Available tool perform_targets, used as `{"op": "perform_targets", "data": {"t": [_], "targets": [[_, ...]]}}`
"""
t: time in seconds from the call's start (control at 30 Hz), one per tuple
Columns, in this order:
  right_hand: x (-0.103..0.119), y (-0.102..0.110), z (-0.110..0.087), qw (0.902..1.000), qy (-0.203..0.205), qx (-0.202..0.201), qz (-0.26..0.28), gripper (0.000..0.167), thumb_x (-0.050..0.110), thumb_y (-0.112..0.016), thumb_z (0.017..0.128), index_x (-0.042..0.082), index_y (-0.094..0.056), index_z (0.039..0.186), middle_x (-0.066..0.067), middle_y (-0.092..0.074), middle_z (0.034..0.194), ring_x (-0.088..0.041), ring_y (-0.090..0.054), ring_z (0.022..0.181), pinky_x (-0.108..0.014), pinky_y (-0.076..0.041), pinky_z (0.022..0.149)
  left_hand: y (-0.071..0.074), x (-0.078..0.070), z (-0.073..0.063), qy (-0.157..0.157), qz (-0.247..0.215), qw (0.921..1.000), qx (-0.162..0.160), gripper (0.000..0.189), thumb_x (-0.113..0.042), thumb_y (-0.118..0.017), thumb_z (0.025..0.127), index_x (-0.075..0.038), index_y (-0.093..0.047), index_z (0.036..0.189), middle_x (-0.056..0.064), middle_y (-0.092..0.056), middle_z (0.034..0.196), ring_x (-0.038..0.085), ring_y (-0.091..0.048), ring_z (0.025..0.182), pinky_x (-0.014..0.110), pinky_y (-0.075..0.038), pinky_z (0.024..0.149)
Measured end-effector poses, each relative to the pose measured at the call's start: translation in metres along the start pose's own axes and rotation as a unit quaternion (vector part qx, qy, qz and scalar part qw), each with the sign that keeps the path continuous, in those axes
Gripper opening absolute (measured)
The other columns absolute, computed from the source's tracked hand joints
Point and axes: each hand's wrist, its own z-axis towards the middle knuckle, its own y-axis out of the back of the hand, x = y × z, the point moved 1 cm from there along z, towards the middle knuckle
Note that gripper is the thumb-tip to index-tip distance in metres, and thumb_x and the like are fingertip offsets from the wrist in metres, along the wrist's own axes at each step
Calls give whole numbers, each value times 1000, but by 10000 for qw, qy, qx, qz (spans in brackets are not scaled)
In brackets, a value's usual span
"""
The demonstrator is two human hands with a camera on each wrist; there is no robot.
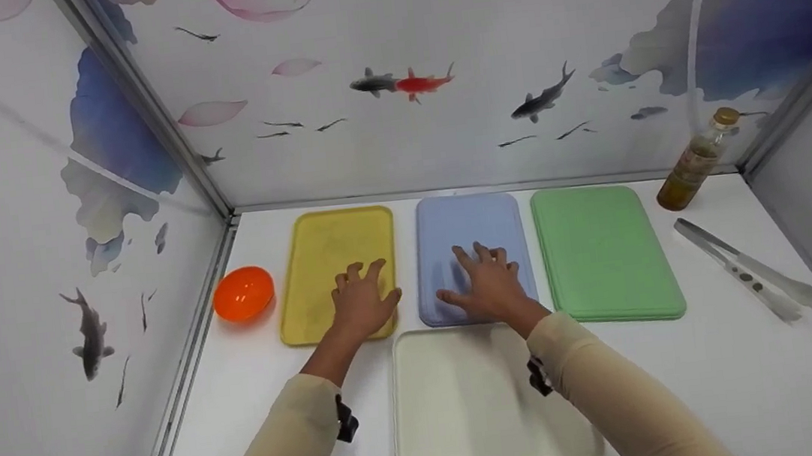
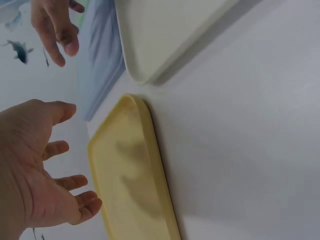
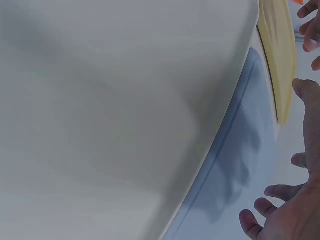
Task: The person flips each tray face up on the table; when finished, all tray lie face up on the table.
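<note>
My left hand (image 1: 362,303) hovers above the lower right part of the yellow tray (image 1: 312,268), fingers spread and loosely bent, holding nothing. In the left wrist view a gap shows between that hand (image 2: 35,165) and the yellow tray (image 2: 125,165). Over the blue tray (image 1: 442,216) is my right hand (image 1: 489,286), its fingers apart and nothing in its grasp. The right wrist view shows this hand (image 3: 300,200) raised off the blue tray (image 3: 240,160), casting a shadow on it. A cream tray (image 1: 470,402) lies nearest me, beneath the right forearm.
An orange bowl (image 1: 243,296) sits left of the yellow tray. Green trays (image 1: 605,252), apparently stacked, lie right of the blue one. Farther right are a bottle of brown liquid (image 1: 691,171) and metal tongs (image 1: 746,268). Printed panels (image 1: 442,141) wall the table on three sides.
</note>
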Motion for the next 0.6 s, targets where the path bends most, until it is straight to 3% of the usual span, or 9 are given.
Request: {"op": "perform_targets", "data": {"t": [0.23, 0.4, 0.6], "targets": [[-37, 9, -16, 9994, -278, -125, -137, 98, 65, -71, 100, 9, -37, 172, -36, -37, 171, -65, -40, 150, -81, -42, 113, -20, -28, 10, -125, -581, 9979, 263, 64, -32, -71, 106, -10, -52, 163, 32, -43, 165, 54, -37, 153, 70, -35, 122], [-52, 11, -27, 9990, -369, -249, 18, 96, 59, -74, 100, 3, -39, 169, -41, -40, 167, -66, -45, 144, -76, -46, 113, -49, -25, 24, -189, -648, 9970, 383, 64, -35, -70, 106, -11, -52, 163, 30, -49, 160, 50, -45, 147, 69, -44, 115], [-55, 7, -34, 9965, -767, -266, 191, 96, 52, -77, 99, -6, -40, 166, -45, -45, 159, -66, -49, 139, -71, -49, 112, -60, -34, 23, -101, -1079, 9898, 926, 66, -33, -69, 106, -9, -49, 164, 34, -50, 158, 51, -50, 148, 67, -45, 120]]}}
